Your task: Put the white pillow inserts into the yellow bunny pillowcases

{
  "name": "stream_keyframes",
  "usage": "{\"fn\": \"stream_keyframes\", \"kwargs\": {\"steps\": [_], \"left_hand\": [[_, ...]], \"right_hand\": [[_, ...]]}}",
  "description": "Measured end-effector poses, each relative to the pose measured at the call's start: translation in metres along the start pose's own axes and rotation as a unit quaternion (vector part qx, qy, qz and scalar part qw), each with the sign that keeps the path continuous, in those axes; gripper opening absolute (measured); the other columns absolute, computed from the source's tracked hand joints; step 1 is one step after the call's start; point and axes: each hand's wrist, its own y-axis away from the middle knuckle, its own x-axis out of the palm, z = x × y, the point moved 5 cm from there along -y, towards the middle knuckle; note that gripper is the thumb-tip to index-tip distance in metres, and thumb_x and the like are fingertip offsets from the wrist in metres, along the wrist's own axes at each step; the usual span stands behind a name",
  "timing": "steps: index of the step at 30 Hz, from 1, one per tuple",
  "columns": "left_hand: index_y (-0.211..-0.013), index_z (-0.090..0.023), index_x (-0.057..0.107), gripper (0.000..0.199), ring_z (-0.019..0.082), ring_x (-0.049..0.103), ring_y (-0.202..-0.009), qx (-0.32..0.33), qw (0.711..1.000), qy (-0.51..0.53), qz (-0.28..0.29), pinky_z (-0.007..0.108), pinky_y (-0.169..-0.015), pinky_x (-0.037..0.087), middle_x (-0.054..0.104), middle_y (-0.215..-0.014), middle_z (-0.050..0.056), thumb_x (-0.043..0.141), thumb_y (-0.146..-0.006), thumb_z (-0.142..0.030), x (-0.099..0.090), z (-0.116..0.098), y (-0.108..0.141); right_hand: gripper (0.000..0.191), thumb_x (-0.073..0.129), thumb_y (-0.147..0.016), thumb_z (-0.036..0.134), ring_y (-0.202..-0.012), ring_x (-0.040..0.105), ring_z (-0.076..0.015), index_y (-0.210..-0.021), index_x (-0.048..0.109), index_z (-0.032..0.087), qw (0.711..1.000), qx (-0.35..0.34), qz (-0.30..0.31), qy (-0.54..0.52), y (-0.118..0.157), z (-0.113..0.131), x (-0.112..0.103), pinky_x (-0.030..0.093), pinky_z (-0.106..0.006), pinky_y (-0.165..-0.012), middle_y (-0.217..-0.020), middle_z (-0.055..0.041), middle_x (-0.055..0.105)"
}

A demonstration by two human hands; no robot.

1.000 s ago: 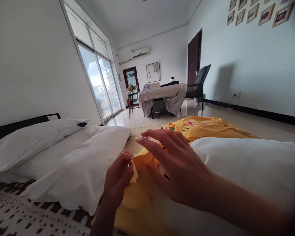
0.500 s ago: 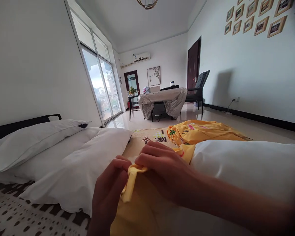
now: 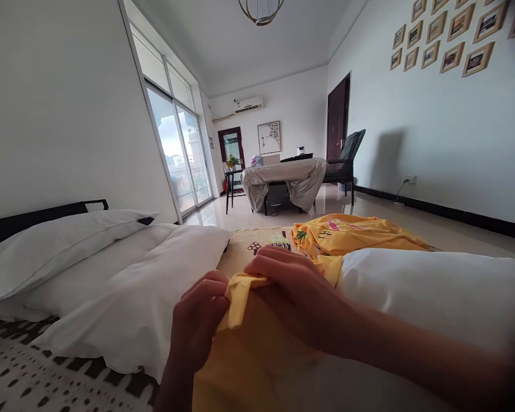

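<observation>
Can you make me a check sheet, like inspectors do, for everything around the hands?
Surface: brown-and-white cover at lower left; printed beige cloth beyond the hands.
Things in hand: yellow cloth, its edge folded over; a white pillow lies at right.
Clutter: white pillows piled at left; bunched yellow bundle farther back. Whether it joins the held cloth is hidden.
Hands: left hand and right hand both grip the yellow edge, close together.
Cables: cord plugged into the outlet, right wall.
Surroundings: covered table, black chair, glass doors, air conditioner.
</observation>
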Motion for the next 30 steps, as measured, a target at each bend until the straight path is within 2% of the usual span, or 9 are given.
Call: {"fn": "stream_keyframes", "kwargs": {"steps": [3,6,10,12,15,17,21,26,30], "left_hand": [[-0.077,-0.020,0.065,0.009,0.015,0.049,-0.069,-0.033,0.998,-0.002,-0.060,0.025,-0.062,0.039,0.055,-0.074,0.001,0.065,-0.082,-0.029,-0.002,0.006,-0.003],[-0.073,-0.019,0.064,0.012,0.015,0.050,-0.068,-0.083,0.994,-0.004,-0.070,0.025,-0.061,0.039,0.055,-0.073,0.001,0.066,-0.080,-0.029,-0.002,0.012,-0.006],[-0.077,-0.019,0.068,0.028,0.019,0.056,-0.071,-0.073,0.992,-0.001,-0.107,0.027,-0.061,0.044,0.063,-0.080,0.004,0.057,-0.083,-0.045,-0.006,0.002,-0.001],[-0.085,-0.021,0.070,0.031,0.021,0.059,-0.076,-0.073,0.987,-0.055,-0.135,0.028,-0.064,0.046,0.067,-0.084,0.004,0.063,-0.075,-0.050,-0.007,-0.008,0.005],[-0.084,-0.024,0.071,0.028,0.021,0.061,-0.077,-0.118,0.962,-0.182,-0.165,0.027,-0.068,0.045,0.069,-0.081,0.000,0.076,-0.062,-0.042,-0.006,-0.020,0.012],[-0.078,-0.024,0.071,0.020,0.018,0.060,-0.072,-0.158,0.948,-0.209,-0.182,0.025,-0.067,0.045,0.067,-0.073,-0.002,0.076,-0.064,-0.038,-0.004,-0.022,0.014],[-0.077,-0.022,0.071,0.019,0.013,0.054,-0.062,-0.204,0.958,-0.133,-0.151,0.022,-0.057,0.041,0.064,-0.066,-0.003,0.072,-0.070,-0.041,0.004,-0.013,0.010],[-0.075,-0.020,0.066,0.020,0.012,0.051,-0.065,-0.170,0.975,-0.062,-0.129,0.020,-0.055,0.039,0.061,-0.071,-0.002,0.072,-0.073,-0.039,0.010,-0.004,0.007],[-0.076,-0.021,0.063,0.018,0.014,0.053,-0.073,-0.129,0.968,-0.080,-0.200,0.019,-0.053,0.038,0.061,-0.080,-0.001,0.071,-0.073,-0.036,0.003,-0.005,0.009]], "right_hand": [[0.018,0.048,-0.090,0.013,-0.065,0.047,-0.0094,-0.073,0.052,0.017,1.000,-0.010,0.006,-0.014,0.000,0.003,-0.001,0.035,-0.021,-0.062,-0.070,0.0015,0.053],[0.022,0.049,-0.091,0.015,-0.063,0.046,-0.0086,-0.070,0.050,0.017,1.000,0.007,0.011,-0.019,0.001,0.000,-0.001,0.035,-0.020,-0.061,-0.068,0.0022,0.052],[0.019,0.049,-0.088,0.013,-0.064,0.047,-0.0100,-0.070,0.054,0.016,1.000,0.025,0.004,0.003,0.001,-0.007,0.002,0.033,-0.021,-0.059,-0.068,0.0004,0.054],[0.018,0.049,-0.085,0.011,-0.062,0.047,-0.0103,-0.069,0.056,0.015,1.000,0.026,-0.004,0.016,0.001,-0.008,0.003,0.032,-0.021,-0.057,-0.066,0.0000,0.055],[0.019,0.052,-0.085,0.013,-0.060,0.047,-0.0102,-0.067,0.059,0.015,0.999,0.015,-0.008,0.027,0.000,-0.008,0.007,0.032,-0.021,-0.057,-0.064,-0.0003,0.056],[0.021,0.053,-0.085,0.014,-0.059,0.046,-0.0098,-0.066,0.061,0.014,0.999,0.000,-0.014,0.037,0.000,-0.006,0.008,0.033,-0.022,-0.058,-0.062,-0.0003,0.056],[0.025,0.051,-0.087,0.015,-0.056,0.045,-0.0098,-0.066,0.064,0.014,0.998,-0.032,-0.018,0.055,0.001,-0.004,0.011,0.033,-0.024,-0.059,-0.058,-0.0001,0.056],[0.028,0.049,-0.090,0.015,-0.058,0.048,-0.0108,-0.067,0.065,0.014,0.996,-0.062,0.000,0.061,-0.004,-0.001,0.010,0.033,-0.027,-0.061,-0.060,-0.0006,0.060],[0.020,0.053,-0.088,0.015,-0.062,0.051,-0.0107,-0.075,0.067,0.015,0.993,-0.051,0.081,0.066,-0.010,-0.006,0.005,0.034,-0.027,-0.068,-0.063,0.0002,0.061]]}}
